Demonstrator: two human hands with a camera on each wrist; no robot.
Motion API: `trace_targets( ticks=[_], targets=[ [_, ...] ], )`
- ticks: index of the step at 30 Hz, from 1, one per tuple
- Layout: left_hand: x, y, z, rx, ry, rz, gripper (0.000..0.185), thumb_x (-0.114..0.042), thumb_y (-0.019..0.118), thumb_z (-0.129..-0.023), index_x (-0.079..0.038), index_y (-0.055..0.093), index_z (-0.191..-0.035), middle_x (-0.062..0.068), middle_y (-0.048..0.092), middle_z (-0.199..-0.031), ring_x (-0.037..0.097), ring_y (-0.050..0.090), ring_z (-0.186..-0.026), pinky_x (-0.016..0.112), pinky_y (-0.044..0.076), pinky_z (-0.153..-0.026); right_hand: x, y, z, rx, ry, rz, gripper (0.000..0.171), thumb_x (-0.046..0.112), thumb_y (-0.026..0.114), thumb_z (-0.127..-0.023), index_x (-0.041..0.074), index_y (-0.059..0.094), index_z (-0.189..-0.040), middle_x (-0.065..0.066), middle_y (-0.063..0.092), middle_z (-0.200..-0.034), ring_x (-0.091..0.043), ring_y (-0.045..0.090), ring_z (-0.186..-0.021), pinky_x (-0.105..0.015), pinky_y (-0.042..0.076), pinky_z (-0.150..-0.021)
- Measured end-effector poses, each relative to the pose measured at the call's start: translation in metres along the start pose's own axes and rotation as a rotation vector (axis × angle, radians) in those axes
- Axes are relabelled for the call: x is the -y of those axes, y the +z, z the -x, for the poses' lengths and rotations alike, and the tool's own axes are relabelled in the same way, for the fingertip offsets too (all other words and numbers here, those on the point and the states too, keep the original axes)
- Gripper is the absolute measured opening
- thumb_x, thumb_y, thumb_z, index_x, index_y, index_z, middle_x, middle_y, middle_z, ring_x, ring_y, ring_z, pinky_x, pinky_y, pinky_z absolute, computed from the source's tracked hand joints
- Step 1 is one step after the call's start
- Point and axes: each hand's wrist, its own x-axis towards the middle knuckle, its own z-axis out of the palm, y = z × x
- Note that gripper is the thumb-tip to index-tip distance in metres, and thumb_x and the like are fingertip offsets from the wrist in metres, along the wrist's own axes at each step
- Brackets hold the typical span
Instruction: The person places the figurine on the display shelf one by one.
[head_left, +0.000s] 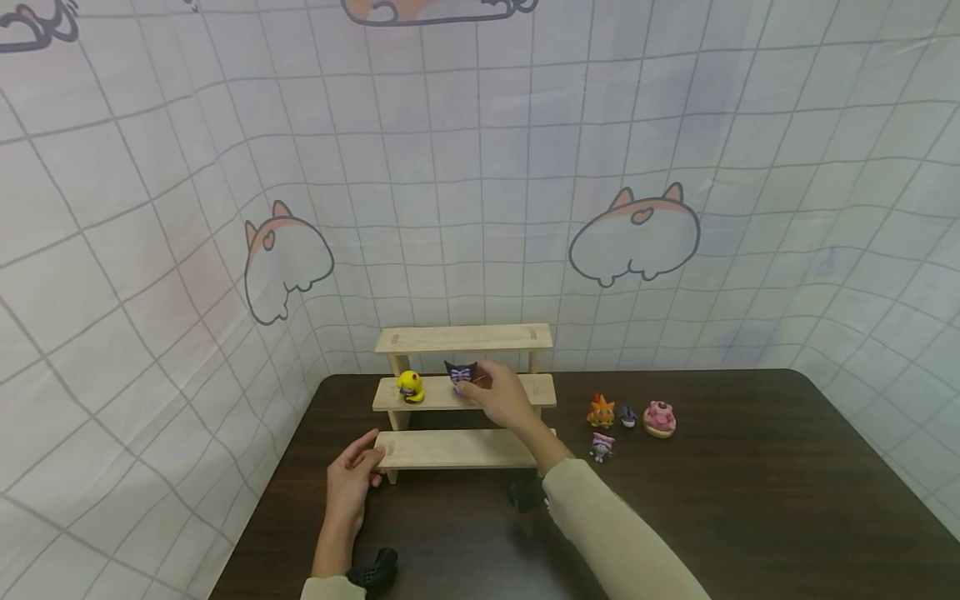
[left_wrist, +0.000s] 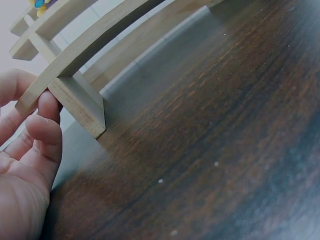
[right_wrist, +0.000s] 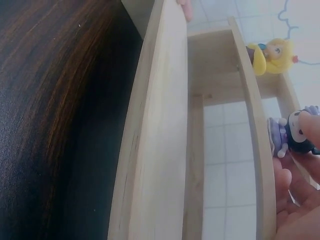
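You've got one fig. up on the pale wooden three-tier display stand (head_left: 465,337): the yellow, round-headed plastic figurine (head_left: 410,386), which is nr the left end of the middle tier (head_left: 538,390); no. two is in progress; your right hand (head_left: 504,398) has thumb & fingers pinched on the small black-and-purple plastic figurine w/ pointed ears (head_left: 461,376), held at that same tier, to the right of the yellow one & apart from it; whether its base touches the wood, can't tell, so count it as not yet released.

Your left hand (head_left: 349,482) is clamped round the left end of the bottom tier (head_left: 457,450), prob. to steady the stand.

As for what's left, four figs are on the dark-brown wood-grain tabletop (head_left: 750,500), right of the stand, none in a hand: the orange, spiky plastic figurine w/ a red top (head_left: 600,412); the tiny dark blue-grey figurine (head_left: 627,416) just beside it; the round pink figurine on a cream-coloured base (head_left: 659,418), farthest right; & the little pink-and-white figurine (head_left: 602,447), nearer you than the other three.

So, judging by the count, you're at an early stage: 1 of 6 set, 1 being placed, 4 untouched, assuming they all belong on the stand.
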Motion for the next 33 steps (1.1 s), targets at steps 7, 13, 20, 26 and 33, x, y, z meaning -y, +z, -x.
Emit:
trace_targets(
  ticks=[7,13,20,26,33],
  targets=[
    [0.0,-0.001,0.0,0.006,-0.003,-0.004,0.044,-0.01,0.066,-0.098,-0.007,0.06,-0.141,-0.012,0.071,-0.081,0.007,0.06,-0.066,0.019,0.048,-0.058,0.001,0.001,0.001,-0.014,0.006,0.0,0.033,0.033,0.073,-0.095,0.012,0.07,-0.121,-0.004,0.073,-0.11,-0.019,0.066,-0.1,-0.035,0.054,-0.084],
    [0.001,-0.001,0.0,0.004,0.003,0.002,0.043,-0.01,0.066,-0.099,-0.006,0.06,-0.141,-0.012,0.071,-0.081,0.007,0.06,-0.066,0.019,0.048,-0.057,0.0,-0.001,0.004,-0.012,0.03,-0.039,0.044,0.037,0.074,-0.094,0.013,0.066,-0.13,-0.005,0.071,-0.118,-0.02,0.067,-0.105,-0.035,0.056,-0.084],
    [0.0,-0.001,0.0,0.009,0.001,0.001,0.043,-0.011,0.066,-0.098,-0.007,0.061,-0.141,-0.011,0.07,-0.08,0.007,0.06,-0.065,0.02,0.048,-0.057,-0.011,-0.009,0.015,-0.051,0.071,-0.129,0.052,0.035,0.074,-0.095,0.014,0.059,-0.14,-0.004,0.067,-0.126,-0.023,0.065,-0.113,-0.041,0.057,-0.093],
    [0.0,-0.001,-0.001,0.005,-0.008,-0.005,0.042,-0.012,0.067,-0.098,-0.009,0.062,-0.14,-0.01,0.07,-0.08,0.007,0.06,-0.066,0.02,0.048,-0.057,-0.023,-0.02,0.032,-0.118,0.054,-0.234,0.038,0.025,0.071,-0.097,0.011,0.064,-0.132,-0.006,0.069,-0.119,-0.021,0.065,-0.108,-0.038,0.056,-0.093],
    [0.0,0.0,-0.001,0.001,-0.015,-0.001,0.043,-0.011,0.067,-0.098,-0.008,0.062,-0.14,-0.01,0.069,-0.079,0.008,0.058,-0.065,0.02,0.048,-0.056,-0.04,-0.039,0.061,-0.136,0.013,-0.343,0.029,0.016,0.072,-0.097,0.002,0.069,-0.122,-0.015,0.071,-0.106,-0.014,0.07,-0.088,-0.027,0.059,-0.08]
  ],
)
